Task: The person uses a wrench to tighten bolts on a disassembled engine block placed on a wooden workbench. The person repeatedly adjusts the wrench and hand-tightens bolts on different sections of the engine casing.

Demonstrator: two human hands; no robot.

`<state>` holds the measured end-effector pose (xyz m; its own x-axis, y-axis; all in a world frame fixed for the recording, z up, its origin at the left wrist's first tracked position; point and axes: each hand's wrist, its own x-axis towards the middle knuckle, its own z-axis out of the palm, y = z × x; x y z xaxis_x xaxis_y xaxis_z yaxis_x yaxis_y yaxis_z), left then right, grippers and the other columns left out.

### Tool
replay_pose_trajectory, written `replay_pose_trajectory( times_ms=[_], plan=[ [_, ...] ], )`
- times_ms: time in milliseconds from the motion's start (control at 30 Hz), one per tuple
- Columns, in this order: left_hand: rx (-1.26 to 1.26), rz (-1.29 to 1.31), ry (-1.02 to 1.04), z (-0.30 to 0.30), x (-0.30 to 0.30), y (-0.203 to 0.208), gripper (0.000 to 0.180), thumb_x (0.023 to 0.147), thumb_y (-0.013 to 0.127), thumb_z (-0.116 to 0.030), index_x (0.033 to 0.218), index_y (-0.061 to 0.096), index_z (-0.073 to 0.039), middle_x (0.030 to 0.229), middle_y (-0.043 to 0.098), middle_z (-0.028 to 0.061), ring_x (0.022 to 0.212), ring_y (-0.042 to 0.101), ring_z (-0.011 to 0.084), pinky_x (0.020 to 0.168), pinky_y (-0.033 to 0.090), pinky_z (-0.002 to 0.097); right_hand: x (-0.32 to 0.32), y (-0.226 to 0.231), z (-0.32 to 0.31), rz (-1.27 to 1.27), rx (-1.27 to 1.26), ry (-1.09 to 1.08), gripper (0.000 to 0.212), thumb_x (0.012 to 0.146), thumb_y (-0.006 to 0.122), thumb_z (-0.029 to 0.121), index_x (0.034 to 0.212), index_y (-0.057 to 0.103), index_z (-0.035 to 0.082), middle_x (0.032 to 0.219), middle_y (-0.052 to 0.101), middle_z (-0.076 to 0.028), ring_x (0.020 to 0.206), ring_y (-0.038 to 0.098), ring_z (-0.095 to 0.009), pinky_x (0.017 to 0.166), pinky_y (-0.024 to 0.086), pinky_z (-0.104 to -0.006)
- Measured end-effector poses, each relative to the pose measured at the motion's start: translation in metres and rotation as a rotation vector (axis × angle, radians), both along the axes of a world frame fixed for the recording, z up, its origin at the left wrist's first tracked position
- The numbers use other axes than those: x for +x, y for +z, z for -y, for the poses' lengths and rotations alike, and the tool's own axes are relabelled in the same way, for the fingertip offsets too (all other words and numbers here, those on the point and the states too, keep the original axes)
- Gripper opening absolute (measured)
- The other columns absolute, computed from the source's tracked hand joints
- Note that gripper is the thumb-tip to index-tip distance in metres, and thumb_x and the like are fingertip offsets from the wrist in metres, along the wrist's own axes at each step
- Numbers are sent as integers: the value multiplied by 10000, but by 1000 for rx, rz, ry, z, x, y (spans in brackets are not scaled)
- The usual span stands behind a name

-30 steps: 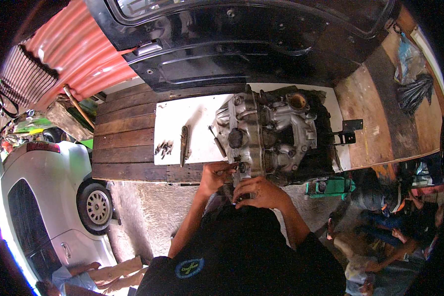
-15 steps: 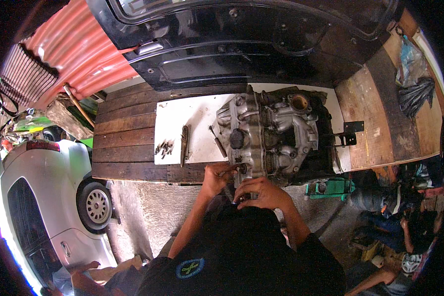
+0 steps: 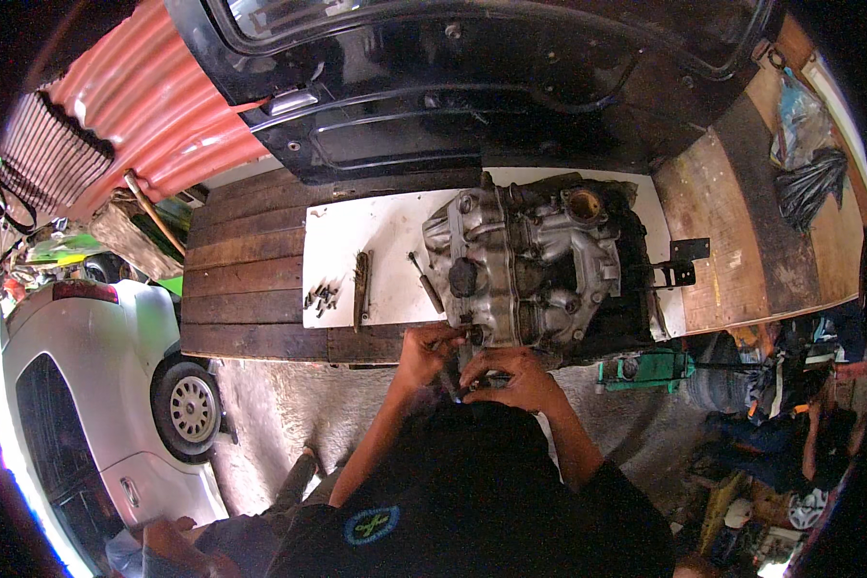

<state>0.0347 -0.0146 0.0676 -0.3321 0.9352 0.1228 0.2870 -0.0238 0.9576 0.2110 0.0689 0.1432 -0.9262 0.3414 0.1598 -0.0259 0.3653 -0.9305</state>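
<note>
A short-sleeved black shirt (image 3: 491,482) bears a round emblem (image 3: 371,526) in blue and yellow-green on its left chest

bare forearms (image 3: 376,438) angled inward, a person's left hand (image 3: 427,354) reaches forward with fingers (image 3: 443,332) curled to the right, while the right hand (image 3: 512,372), slightly lower and just beside it, bends leftward, thumb (image 3: 482,396) near the curved fingers.

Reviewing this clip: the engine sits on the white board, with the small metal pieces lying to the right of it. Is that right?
Not quite: the small metal pieces lie to the left of the engine, which sits on the white board, as the head view shows.
</note>
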Motion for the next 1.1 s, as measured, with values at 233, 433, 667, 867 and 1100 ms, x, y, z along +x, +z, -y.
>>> replay_pose_trajectory(
  times_ms=[233,433,667,867,1100],
  plan=[
    [-55,-13,1,-1,-3,-1,149,769,694,3,915,720,0,796,699,128,711,662,174,652,506,297,-3,5,-10,-36,10,-3,299,670,820,126,947,715,84,945,699,-60,877,665,-201,793,527,-338],
    [-41,-162,-49,-4,-6,-3,109,763,700,-6,871,713,2,821,704,142,718,672,183,650,514,312,-21,-5,-31,-114,247,-383,304,745,765,150,1045,722,141,987,649,-74,860,634,-193,765,511,-331],
    [-64,10,117,-1,10,0,147,797,727,-102,908,717,-5,704,684,89,579,591,127,563,480,279,-60,-4,-65,31,386,-558,274,806,733,219,1066,712,137,948,576,-108,825,597,-259,710,491,-342],
    [-262,313,184,2,16,9,252,821,740,-190,930,711,35,703,677,49,580,575,63,529,468,238,-80,-26,-64,196,621,-608,326,841,675,355,1086,691,139,999,578,-178,893,614,-352,738,512,-423],
    [-236,161,221,1,22,14,266,787,750,-176,948,709,32,754,708,92,609,608,90,594,511,260,-81,-24,-61,88,464,-563,279,853,671,306,1046,674,105,1046,582,-158,864,615,-346,725,508,-415]
  ],
)
